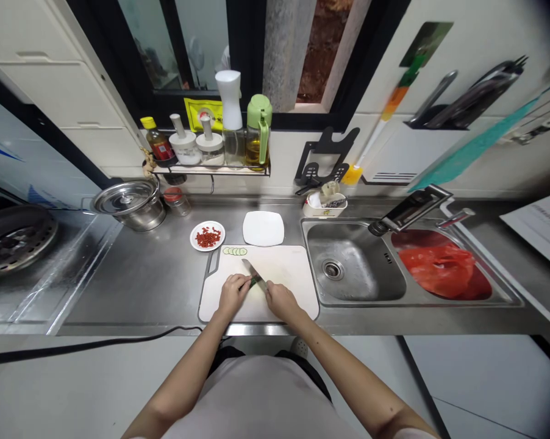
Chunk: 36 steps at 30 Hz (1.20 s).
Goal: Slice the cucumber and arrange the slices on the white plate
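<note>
My right hand [280, 300] is closed round the handle of a kitchen knife [252, 269], its blade slanting up and left over the white cutting board [297, 268]. Beside the blade, my left hand [233, 294] presses its fingers on a small dark green piece of cucumber [253, 281], mostly hidden by fingers and knife. A row of thin cucumber slices [235, 250] overlaps at the board's upper left. Just behind the board are a bare white plate [263, 228] and a round white plate [194, 239] with chopped red pieces [208, 236].
To the right is a steel double sink [355, 296] with a red plastic bag [439, 268] in one basin. A lidded steel pot [142, 207] and a red-capped jar [177, 201] stand back left. Bottles fill a wall rack [211, 169]. A black cable [96, 346] crosses below the counter.
</note>
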Tool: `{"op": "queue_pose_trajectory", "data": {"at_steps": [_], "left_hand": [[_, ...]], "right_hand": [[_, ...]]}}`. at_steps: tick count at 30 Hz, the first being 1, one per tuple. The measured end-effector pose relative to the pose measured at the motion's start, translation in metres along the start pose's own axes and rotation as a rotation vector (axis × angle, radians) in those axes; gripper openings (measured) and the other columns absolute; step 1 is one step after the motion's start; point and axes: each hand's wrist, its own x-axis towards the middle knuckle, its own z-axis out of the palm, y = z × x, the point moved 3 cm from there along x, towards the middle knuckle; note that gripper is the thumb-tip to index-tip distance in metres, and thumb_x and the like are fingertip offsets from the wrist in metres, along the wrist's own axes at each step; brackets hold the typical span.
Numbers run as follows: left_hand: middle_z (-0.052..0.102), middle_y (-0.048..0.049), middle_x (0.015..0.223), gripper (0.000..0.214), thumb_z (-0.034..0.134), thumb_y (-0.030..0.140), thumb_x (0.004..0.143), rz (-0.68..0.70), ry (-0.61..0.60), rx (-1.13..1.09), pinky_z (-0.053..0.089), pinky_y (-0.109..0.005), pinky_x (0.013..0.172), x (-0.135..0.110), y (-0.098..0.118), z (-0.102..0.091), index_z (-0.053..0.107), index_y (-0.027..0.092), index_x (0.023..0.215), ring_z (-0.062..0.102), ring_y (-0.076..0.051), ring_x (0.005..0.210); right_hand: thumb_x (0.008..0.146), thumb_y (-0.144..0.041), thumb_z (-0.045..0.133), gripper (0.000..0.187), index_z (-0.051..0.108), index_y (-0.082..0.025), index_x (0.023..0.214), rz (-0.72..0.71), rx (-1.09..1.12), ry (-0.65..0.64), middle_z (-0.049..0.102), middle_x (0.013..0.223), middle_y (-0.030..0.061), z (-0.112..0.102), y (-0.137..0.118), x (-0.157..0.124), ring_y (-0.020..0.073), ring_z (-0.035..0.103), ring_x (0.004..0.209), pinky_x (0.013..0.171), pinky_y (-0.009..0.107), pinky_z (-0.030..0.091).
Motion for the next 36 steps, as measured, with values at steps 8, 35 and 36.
{"op": "queue_pose_trajectory", "data": {"at_steps": [8, 35, 36], "left_hand": [[0.068, -0.0058, 0.090, 0.022, 0.051, 0.028, 0.090, 0.071, 0.067, -0.002, 0.048, -0.033, 0.081, -0.001, -0.002, 0.001, 0.070, 0.022, 0.101, 0.060, -0.018, 0.087], [0.069, -0.0058, 0.090, 0.021, 0.051, 0.028, 0.091, 0.133, 0.084, 0.002, 0.049, -0.033, 0.080, -0.002, 0.001, 0.003, 0.070, 0.021, 0.095, 0.060, -0.018, 0.088], [0.069, -0.0058, 0.090, 0.020, 0.051, 0.028, 0.091, 0.133, 0.085, 0.002, 0.049, -0.033, 0.079, -0.002, 0.001, 0.003, 0.070, 0.021, 0.095, 0.060, -0.018, 0.088]], "right_hand": [[0.093, -0.018, 0.034, 0.027, 0.051, -0.012, 0.112, 0.003, 0.001, -0.024, 0.066, 0.100, 0.0143, -0.004, -0.003, -0.002, 0.0231, 0.063, 0.093, 0.071, 0.028, 0.040], [0.091, -0.013, 0.033, 0.029, 0.054, -0.012, 0.112, 0.001, -0.059, -0.102, 0.066, 0.096, 0.0145, -0.005, 0.001, -0.019, 0.0226, 0.064, 0.093, 0.072, 0.029, 0.042], [0.091, -0.013, 0.034, 0.028, 0.054, -0.012, 0.111, -0.001, -0.058, -0.104, 0.066, 0.096, 0.0147, -0.005, 0.002, -0.020, 0.0227, 0.064, 0.093, 0.072, 0.029, 0.042]]}}
